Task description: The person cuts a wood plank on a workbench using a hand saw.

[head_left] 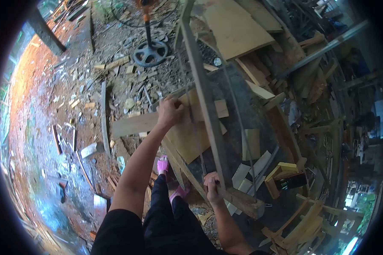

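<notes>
A long wooden frame saw [204, 93] runs from the top centre down to the lower right. My right hand [213, 187] is closed round the end of its frame, near the lower corner. A flat wooden board [136, 124] lies across a plywood piece [187, 142] on a dark work surface [259, 114]. My left hand [170, 111] presses on the board with its fingers curled over it, close to the left of the saw's thin blade. The blade crosses the board between my left hand and the frame's thick middle bar.
Plywood sheets [234, 29] lie at the top right. On the surface's right are a small block [251, 144], pale offcuts [241, 178] and a yellow-edged wooden piece [281, 172]. A black wheel-shaped base [150, 54] stands on the littered ground. Scrap wood [105, 114] lies at left.
</notes>
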Available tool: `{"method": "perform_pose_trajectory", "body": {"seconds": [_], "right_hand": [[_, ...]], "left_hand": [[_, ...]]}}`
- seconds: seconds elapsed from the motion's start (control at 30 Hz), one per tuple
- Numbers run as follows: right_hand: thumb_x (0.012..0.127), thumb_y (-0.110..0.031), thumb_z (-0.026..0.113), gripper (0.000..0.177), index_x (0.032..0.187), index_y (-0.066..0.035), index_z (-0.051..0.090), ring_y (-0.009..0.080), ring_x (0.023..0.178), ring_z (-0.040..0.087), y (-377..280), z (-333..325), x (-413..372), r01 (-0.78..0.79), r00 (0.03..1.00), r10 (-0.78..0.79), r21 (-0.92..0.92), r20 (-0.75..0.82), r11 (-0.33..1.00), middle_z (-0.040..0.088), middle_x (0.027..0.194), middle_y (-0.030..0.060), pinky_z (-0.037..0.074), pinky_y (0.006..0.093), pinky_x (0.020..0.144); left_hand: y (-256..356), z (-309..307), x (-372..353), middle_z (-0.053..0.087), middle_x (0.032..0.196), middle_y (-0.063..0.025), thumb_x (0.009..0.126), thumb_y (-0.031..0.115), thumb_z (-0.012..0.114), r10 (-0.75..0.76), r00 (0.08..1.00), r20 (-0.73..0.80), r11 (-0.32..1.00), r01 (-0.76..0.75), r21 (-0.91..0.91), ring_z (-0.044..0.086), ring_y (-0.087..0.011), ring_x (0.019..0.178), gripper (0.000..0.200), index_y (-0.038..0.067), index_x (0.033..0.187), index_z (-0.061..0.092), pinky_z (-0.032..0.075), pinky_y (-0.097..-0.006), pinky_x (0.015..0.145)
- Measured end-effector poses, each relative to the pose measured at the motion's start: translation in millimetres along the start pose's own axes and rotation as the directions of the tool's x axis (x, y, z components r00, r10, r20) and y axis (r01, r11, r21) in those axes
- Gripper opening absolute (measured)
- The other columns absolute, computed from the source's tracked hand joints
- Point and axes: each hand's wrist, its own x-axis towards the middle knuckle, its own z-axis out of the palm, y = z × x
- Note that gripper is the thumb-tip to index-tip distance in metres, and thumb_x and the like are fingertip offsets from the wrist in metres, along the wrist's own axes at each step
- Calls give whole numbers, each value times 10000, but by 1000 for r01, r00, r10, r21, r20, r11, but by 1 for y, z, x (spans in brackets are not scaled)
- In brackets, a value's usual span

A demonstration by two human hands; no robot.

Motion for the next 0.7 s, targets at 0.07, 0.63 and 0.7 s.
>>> {"method": "perform_pose_trajectory", "body": {"seconds": [0.07,0.63,0.7], "right_hand": [[995,-65,467,39,969,-64,496,217,839,529,17,-1,-19,-136,990,137,-29,20,990,522,875,67,461,331,800],[992,-308,575,265,1056,-67,666,75,857,586,77,15,-38,-562,696,626,809,351,171,643,954,1,473,266,788],[997,-289,570,264,1041,-41,650,83,907,576,104,30,-50,-468,751,636,823,178,322,625,990,-7,457,272,852]], "left_hand": [[9,-10,-4,664,1023,-119,785,284,690,62,997,54,997,-65,47,613,-364,1009,273,81,963,730,497,-450,876],[-61,42,-1,452,1476,-174,936,370,519,224,966,-128,844,-127,520,412,-385,1330,537,95,1396,542,328,-526,1084],[-46,41,-13,429,1503,-180,950,375,494,125,987,-99,819,-46,572,398,-383,1349,544,97,1417,528,322,-512,1100]]}}
